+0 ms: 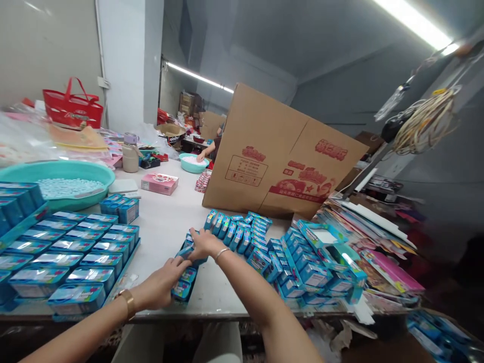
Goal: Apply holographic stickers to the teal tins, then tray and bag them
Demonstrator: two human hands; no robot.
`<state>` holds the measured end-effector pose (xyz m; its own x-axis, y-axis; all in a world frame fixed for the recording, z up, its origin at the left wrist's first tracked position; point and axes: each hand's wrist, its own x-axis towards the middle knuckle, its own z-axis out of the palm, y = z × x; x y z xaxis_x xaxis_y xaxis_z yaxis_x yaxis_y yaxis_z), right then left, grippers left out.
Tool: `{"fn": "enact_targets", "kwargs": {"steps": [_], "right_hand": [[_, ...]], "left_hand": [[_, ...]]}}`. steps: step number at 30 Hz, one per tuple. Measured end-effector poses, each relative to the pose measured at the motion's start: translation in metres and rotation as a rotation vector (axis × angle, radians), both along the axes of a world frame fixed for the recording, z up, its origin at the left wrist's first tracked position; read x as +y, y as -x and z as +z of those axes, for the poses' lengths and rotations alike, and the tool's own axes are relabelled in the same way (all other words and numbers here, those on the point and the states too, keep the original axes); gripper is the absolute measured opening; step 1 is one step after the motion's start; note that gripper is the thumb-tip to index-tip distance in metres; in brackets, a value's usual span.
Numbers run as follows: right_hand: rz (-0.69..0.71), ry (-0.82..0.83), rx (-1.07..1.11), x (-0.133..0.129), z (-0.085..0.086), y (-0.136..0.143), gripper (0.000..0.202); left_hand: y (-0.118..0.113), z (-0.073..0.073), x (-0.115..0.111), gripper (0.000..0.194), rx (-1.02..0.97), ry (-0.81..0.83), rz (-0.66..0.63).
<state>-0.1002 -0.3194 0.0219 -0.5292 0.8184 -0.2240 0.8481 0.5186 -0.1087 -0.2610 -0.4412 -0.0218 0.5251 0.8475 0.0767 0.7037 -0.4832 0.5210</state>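
Observation:
In front of me on the table stands a short row of small blue boxes [182, 289] with shiny coloured tops, apparently in a narrow blue tray. My right hand [205, 245] is closed over a blue box at the far part of this row, fingers bent down around it. From the left, my left hand [164, 282] reaches over the same row, its bent fingers pressed on a box close to the right hand; its fingertips are partly hidden. Just right of my hands, loose blue boxes [238, 237] lie tilted against each other in lines.
Filled blue trays [126, 272] of boxes cover the left. Behind them sits a turquoise basin [108, 179] of white pellets. A large carton [242, 189] stands behind the loose boxes. Stacked boxes [317, 275] and printed card sheets [393, 269] crowd the right. A co-worker's hand [201, 156] is at another basin.

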Motion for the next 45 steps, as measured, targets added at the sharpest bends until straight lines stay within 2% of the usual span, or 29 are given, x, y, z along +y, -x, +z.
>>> {"fn": "enact_targets", "kwargs": {"steps": [4, 8, 10, 12, 14, 15, 17, 19, 20, 22, 25, 28, 30, 32, 35, 39, 41, 45], "right_hand": [[0.059, 0.05, -0.003, 0.007, -0.007, -0.014, 0.133], [0.05, 0.062, 0.027, 0.012, -0.007, -0.018, 0.142], [0.049, 0.095, 0.123, 0.01, -0.011, -0.031, 0.137], [-0.016, 0.129, 0.434, 0.003, -0.023, -0.053, 0.121], [-0.178, 0.133, 0.905, -0.011, -0.047, -0.075, 0.108], [-0.276, 0.134, 1.109, -0.019, -0.061, -0.084, 0.104], [-0.43, 0.204, 1.361, -0.04, -0.091, -0.092, 0.095], [-0.465, 0.332, 1.477, -0.061, -0.114, -0.089, 0.088], [-0.434, 0.399, 1.508, -0.07, -0.12, -0.083, 0.087], [-0.342, 0.489, 1.53, -0.082, -0.121, -0.071, 0.085], [-0.312, 0.432, 1.466, -0.081, -0.107, -0.061, 0.083], [-0.347, 0.389, 1.429, -0.072, -0.103, -0.062, 0.083], [-0.37, 0.465, 1.51, -0.072, -0.11, -0.063, 0.089], [-0.411, 0.522, 1.59, -0.078, -0.122, -0.06, 0.095], [-0.442, 0.451, 1.586, -0.092, -0.134, -0.053, 0.097], [-0.455, 0.292, 1.477, -0.099, -0.136, -0.044, 0.103], [-0.468, 0.238, 1.451, -0.098, -0.137, -0.04, 0.104], [-0.466, 0.214, 1.446, -0.096, -0.141, -0.04, 0.108]], "left_hand": [[-0.006, -0.017, -0.006, 0.083, -0.344, 0.093, 0.076], [-0.019, -0.042, -0.005, 0.095, -0.679, 0.262, 0.127], [-0.023, -0.056, -0.003, 0.091, -0.801, 0.309, 0.233], [-0.023, -0.067, -0.002, 0.087, -0.864, 0.293, 0.361], [-0.022, -0.076, -0.003, 0.09, -0.867, 0.238, 0.383], [-0.022, -0.08, -0.004, 0.097, -0.847, 0.22, 0.34], [-0.023, -0.085, -0.008, 0.119, -0.762, 0.219, 0.22], [-0.027, -0.088, -0.013, 0.128, -0.659, 0.233, 0.147], [-0.03, -0.09, -0.014, 0.125, -0.621, 0.227, 0.147], [-0.036, -0.095, -0.014, 0.111, -0.592, 0.18, 0.205], [-0.045, -0.102, -0.009, 0.097, -0.582, 0.102, 0.299], [-0.053, -0.11, 0.001, 0.103, -0.569, 0.091, 0.416], [-0.058, -0.113, 0.007, 0.11, -0.566, 0.12, 0.528], [-0.062, -0.113, 0.014, 0.104, -0.545, 0.103, 0.601], [-0.062, -0.108, 0.024, 0.086, -0.468, -0.005, 0.56], [-0.051, -0.102, 0.035, 0.076, -0.371, -0.045, 0.432], [-0.049, -0.1, 0.037, 0.072, -0.349, -0.049, 0.455], [-0.052, -0.096, 0.038, 0.064, -0.337, -0.028, 0.599]]}}
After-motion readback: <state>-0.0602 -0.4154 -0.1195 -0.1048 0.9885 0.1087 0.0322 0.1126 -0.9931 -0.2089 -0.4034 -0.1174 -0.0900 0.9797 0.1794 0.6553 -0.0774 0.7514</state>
